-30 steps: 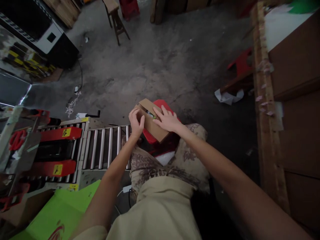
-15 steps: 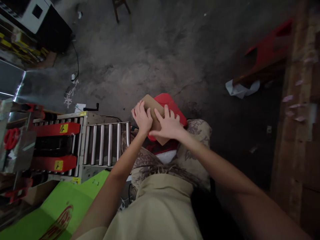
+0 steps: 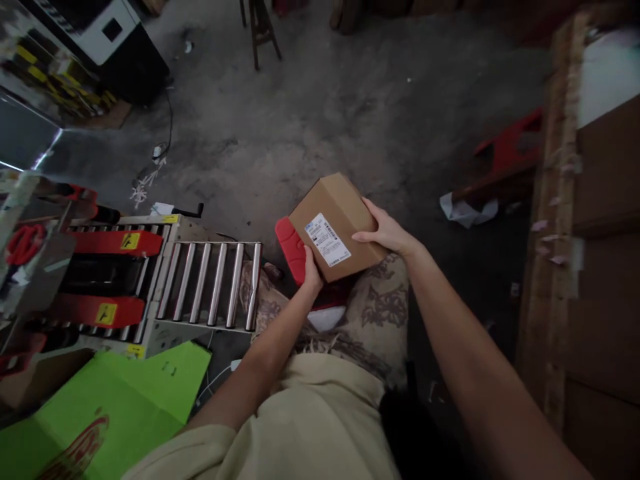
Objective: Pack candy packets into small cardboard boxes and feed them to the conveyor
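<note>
Between my two hands is a small brown cardboard box (image 3: 353, 207), tilted so that one side with a white printed label (image 3: 327, 238) faces up toward me. My left hand (image 3: 311, 272) grips its lower left edge, fingers mostly hidden behind the box. At the right end, my right hand (image 3: 387, 230) clasps it, thumb across the face near the label and fingers on the far side. Under and to the left of the box shows a red stool seat (image 3: 291, 250), largely covered by the box.
On the left stands a roller conveyor (image 3: 210, 283) with a red-railed machine (image 3: 117, 243). A green sheet (image 3: 135, 387) lies in front of it. Stacked cartons (image 3: 607, 267) rest on a wooden pallet (image 3: 543, 320) at right. A wooden stool (image 3: 263, 33) stands on the concrete floor ahead.
The box has been lifted and turned, bringing its labelled side into view. My hands have gone from lying on its top to gripping its opposite ends.
</note>
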`<state>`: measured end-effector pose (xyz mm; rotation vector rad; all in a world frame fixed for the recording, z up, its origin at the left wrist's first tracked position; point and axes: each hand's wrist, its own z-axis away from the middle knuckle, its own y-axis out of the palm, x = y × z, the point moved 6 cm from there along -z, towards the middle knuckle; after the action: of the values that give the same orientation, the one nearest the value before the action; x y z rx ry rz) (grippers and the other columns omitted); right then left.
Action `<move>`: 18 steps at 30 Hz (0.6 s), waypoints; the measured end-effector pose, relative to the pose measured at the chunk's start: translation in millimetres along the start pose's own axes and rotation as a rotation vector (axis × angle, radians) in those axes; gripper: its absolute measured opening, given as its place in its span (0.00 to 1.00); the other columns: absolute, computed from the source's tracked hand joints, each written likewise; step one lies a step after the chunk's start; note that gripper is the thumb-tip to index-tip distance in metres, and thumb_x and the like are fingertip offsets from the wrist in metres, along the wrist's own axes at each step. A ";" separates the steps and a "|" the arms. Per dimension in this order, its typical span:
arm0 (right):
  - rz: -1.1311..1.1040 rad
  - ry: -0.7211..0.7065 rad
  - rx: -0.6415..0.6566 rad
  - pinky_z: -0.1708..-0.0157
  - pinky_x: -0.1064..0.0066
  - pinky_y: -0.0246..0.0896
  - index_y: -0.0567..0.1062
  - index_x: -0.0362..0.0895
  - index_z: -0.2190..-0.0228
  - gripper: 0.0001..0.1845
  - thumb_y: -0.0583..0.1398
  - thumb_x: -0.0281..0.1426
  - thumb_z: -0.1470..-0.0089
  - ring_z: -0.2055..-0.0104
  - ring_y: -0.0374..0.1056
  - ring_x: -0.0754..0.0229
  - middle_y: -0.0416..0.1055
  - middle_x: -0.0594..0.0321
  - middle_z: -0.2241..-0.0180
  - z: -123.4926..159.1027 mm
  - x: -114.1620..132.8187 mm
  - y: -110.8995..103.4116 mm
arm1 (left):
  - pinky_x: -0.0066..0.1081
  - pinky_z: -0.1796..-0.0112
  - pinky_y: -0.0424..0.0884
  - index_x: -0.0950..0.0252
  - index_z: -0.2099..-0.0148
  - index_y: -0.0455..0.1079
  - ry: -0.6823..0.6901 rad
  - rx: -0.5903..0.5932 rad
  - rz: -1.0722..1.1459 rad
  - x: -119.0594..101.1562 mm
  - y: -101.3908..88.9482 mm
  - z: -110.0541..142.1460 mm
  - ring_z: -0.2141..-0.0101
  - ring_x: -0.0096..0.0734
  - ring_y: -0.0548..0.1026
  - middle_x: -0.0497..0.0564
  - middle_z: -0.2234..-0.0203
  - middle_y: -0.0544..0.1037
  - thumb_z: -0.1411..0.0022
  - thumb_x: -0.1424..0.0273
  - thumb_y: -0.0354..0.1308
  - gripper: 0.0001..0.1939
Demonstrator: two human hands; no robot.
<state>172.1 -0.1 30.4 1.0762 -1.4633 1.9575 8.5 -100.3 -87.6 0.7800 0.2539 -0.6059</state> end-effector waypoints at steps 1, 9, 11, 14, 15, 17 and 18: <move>-0.012 -0.012 -0.016 0.36 0.48 0.46 0.48 0.43 0.33 0.61 0.67 0.51 0.61 0.35 0.51 0.40 0.54 0.48 0.37 6.8 4.0 3.6 | 0.42 0.43 0.68 0.64 0.42 0.71 0.002 0.021 0.008 -5.4 0.9 2.6 0.46 0.42 0.74 0.56 0.45 0.75 0.34 0.43 0.40 0.36; 0.163 -0.347 0.104 0.40 0.42 0.50 0.40 0.51 0.32 0.65 0.67 0.53 0.60 0.34 0.47 0.34 0.44 0.50 0.33 43.0 157.6 78.8 | 0.36 0.42 0.68 0.59 0.40 0.67 0.400 -0.074 -0.096 -105.7 -86.4 81.5 0.41 0.40 0.69 0.52 0.42 0.73 0.35 0.40 0.30 0.41; 0.287 -0.459 0.157 0.42 0.40 0.51 0.42 0.52 0.32 0.66 0.69 0.53 0.63 0.35 0.49 0.31 0.44 0.48 0.33 43.3 210.5 118.0 | 0.39 0.41 0.67 0.60 0.35 0.60 0.532 -0.177 -0.190 -137.5 -121.2 113.5 0.39 0.40 0.67 0.53 0.39 0.68 0.35 0.41 0.25 0.42; 0.462 -0.602 0.270 0.42 0.38 0.49 0.48 0.50 0.32 0.66 0.71 0.52 0.66 0.36 0.48 0.26 0.42 0.43 0.33 42.6 264.9 194.7 | 0.46 0.36 0.55 0.67 0.31 0.51 0.738 -0.619 -0.460 -186.3 -173.6 173.5 0.34 0.45 0.56 0.62 0.34 0.58 0.35 0.42 0.36 0.41; 0.502 -0.636 0.311 0.41 0.37 0.47 0.50 0.49 0.33 0.65 0.71 0.52 0.66 0.36 0.47 0.25 0.41 0.41 0.32 41.5 274.6 219.9 | 0.47 0.34 0.50 0.68 0.30 0.47 0.864 -0.769 -0.576 -201.5 -181.1 196.2 0.32 0.45 0.50 0.63 0.32 0.52 0.35 0.44 0.41 0.42; 0.548 -0.678 0.382 0.40 0.36 0.43 0.52 0.45 0.33 0.61 0.70 0.50 0.62 0.34 0.43 0.24 0.39 0.38 0.32 35.5 283.6 259.3 | 0.45 0.33 0.44 0.67 0.28 0.38 1.142 -0.834 -0.871 -221.4 -168.7 228.3 0.30 0.42 0.42 0.62 0.29 0.41 0.35 0.46 0.45 0.44; 0.560 -0.677 0.422 0.39 0.36 0.40 0.52 0.42 0.33 0.60 0.70 0.47 0.60 0.33 0.41 0.24 0.38 0.37 0.32 30.1 283.4 271.7 | 0.45 0.33 0.43 0.66 0.28 0.35 1.232 -0.722 -1.059 -223.7 -151.6 232.4 0.30 0.42 0.40 0.61 0.29 0.39 0.35 0.46 0.45 0.45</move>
<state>-188.0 -140.4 106.3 1.7977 -1.8941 2.5111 -262.5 -259.0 80.9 0.1469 1.9873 -0.8520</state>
